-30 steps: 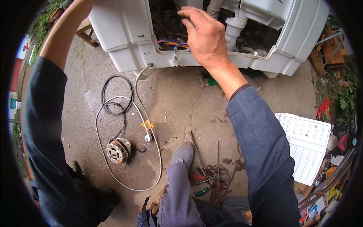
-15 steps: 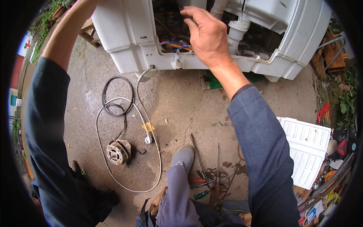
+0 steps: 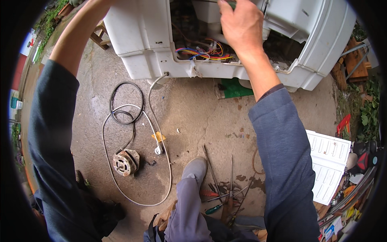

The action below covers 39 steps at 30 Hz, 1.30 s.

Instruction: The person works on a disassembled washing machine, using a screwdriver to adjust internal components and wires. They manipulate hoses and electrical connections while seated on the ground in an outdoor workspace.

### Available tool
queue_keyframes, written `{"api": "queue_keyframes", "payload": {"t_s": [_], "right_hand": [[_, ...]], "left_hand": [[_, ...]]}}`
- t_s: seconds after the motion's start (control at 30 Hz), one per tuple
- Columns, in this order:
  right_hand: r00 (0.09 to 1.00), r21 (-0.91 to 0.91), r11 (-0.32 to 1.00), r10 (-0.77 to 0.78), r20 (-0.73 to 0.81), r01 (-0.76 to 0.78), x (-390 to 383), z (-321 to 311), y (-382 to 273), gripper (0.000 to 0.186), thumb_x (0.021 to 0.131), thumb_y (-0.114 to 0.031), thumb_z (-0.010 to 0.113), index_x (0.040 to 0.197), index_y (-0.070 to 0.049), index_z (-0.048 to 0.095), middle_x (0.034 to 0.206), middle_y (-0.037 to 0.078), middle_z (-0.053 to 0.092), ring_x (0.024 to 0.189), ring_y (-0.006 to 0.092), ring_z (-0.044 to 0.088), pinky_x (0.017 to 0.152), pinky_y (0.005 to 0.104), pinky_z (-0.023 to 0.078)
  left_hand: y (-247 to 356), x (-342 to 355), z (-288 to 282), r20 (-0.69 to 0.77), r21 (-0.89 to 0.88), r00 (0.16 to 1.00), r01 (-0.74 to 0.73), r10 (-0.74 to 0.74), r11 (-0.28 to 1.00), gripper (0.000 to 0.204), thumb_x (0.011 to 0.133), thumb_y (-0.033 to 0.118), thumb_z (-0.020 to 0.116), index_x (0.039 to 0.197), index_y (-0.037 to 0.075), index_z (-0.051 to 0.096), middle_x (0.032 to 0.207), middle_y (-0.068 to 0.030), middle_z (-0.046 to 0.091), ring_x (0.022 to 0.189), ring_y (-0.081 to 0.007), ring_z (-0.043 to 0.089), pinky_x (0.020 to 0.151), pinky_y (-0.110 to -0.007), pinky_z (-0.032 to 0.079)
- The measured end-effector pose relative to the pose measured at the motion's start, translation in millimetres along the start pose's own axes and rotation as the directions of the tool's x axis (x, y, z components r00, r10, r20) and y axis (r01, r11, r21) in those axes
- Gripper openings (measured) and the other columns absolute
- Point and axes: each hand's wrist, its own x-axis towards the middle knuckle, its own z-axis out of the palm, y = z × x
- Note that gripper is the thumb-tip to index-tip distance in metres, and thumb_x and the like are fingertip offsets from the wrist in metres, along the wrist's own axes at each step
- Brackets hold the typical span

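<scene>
At the top of the head view stands a white plastic washing machine body (image 3: pixel 139 64), its lower side open. My right hand (image 3: pixel 242 26) is in front of the opening, fingers closed round the green handle of a screwdriver (image 3: pixel 232 4); its thin shaft runs left along the picture's upper edge. Below and left of that hand, a bundle of coloured wires (image 3: pixel 205 54) lies inside the housing. My left forearm (image 3: pixel 80 34) reaches up past the machine's left side, and the left hand is cut off by the top edge.
A grey power cord (image 3: pixel 171 161) loops over the concrete, around a small motor (image 3: pixel 125 163) with a black belt (image 3: pixel 142 99) above it. Several screwdrivers lie beside my shoe (image 3: pixel 195 171). A white ribbed panel (image 3: pixel 328 161) lies at the right, near scattered tools.
My right hand has moved up and to the right, uncovering more of the wires. A green handle now shows in it. The view has shifted slightly.
</scene>
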Motion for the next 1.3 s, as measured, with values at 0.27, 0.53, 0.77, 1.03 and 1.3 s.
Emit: {"api": "queue_keyframes", "payload": {"t_s": [0.27, 0.53, 0.77, 1.03, 1.3], "right_hand": [[0.942, 0.336, 0.889, 0.336, -0.021, -0.310, -48, 20, 29, 0.025, 0.096, -0.020, 0.068, 0.105, 0.003, 0.070, 0.083, 0.020, 0.075, 0.080, 0.0326, 0.075, 0.076, 0.0384, 0.058], [0.988, -0.108, 0.985, -0.122, 0.099, 0.132, -32, 25, 1, 0.019, 0.099, -0.017, 0.063, 0.103, 0.001, 0.067, 0.076, 0.019, 0.072, 0.074, 0.0347, 0.075, 0.068, 0.0414, 0.060], [0.849, -0.356, 0.774, -0.441, 0.291, 0.524, -42, 44, -27, 0.004, 0.082, 0.003, 0.059, 0.083, -0.001, 0.058, 0.074, 0.017, 0.069, 0.066, 0.0314, 0.075, 0.057, 0.0362, 0.063], [0.988, -0.066, 0.996, -0.055, 0.145, 0.065, 12, 4, -15, 0.019, 0.095, -0.012, 0.064, 0.089, 0.006, 0.061, 0.084, 0.032, 0.067, 0.087, 0.0488, 0.068, 0.075, 0.0530, 0.054], [0.959, -0.102, 0.978, -0.151, 0.240, 0.179, 34, -7, 0, 0.021, 0.092, -0.013, 0.066, 0.087, 0.007, 0.062, 0.083, 0.033, 0.065, 0.086, 0.0509, 0.066, 0.076, 0.0535, 0.054]], "left_hand": [[-1, 1, -1, 0.010, -0.002, 1.000, 0.000, 0.000, 1.000, 0.152, 0.066, 0.068, 0.087, 0.164, 0.011, -0.014, 0.165, -0.0348, 0.004, 0.153, -0.0495, 0.012, 0.126, -0.054, 0.020], [0, 1, 0, 0.018, -0.001, 1.000, 0.002, -0.002, 1.000, 0.151, 0.066, 0.068, 0.087, 0.164, 0.011, -0.014, 0.165, -0.0347, 0.004, 0.153, -0.0491, 0.012, 0.126, -0.054, 0.021], [0, 1, -1, 0.023, 0.000, 1.000, 0.003, -0.003, 1.000, 0.151, 0.067, 0.068, 0.087, 0.164, 0.011, -0.013, 0.166, -0.0345, 0.004, 0.153, -0.0488, 0.012, 0.126, -0.054, 0.021], [-2, 2, 0, 0.026, 0.006, 1.000, 0.005, -0.005, 1.000, 0.150, 0.067, 0.068, 0.087, 0.164, 0.010, -0.013, 0.166, -0.0343, 0.004, 0.153, -0.0485, 0.012, 0.126, -0.054, 0.021], [0, 2, 3, 0.039, 0.018, 0.999, 0.006, -0.007, 1.000, 0.150, 0.067, 0.068, 0.087, 0.164, 0.010, -0.012, 0.166, -0.0341, 0.004, 0.154, -0.0481, 0.012, 0.126, -0.054, 0.021]]}}
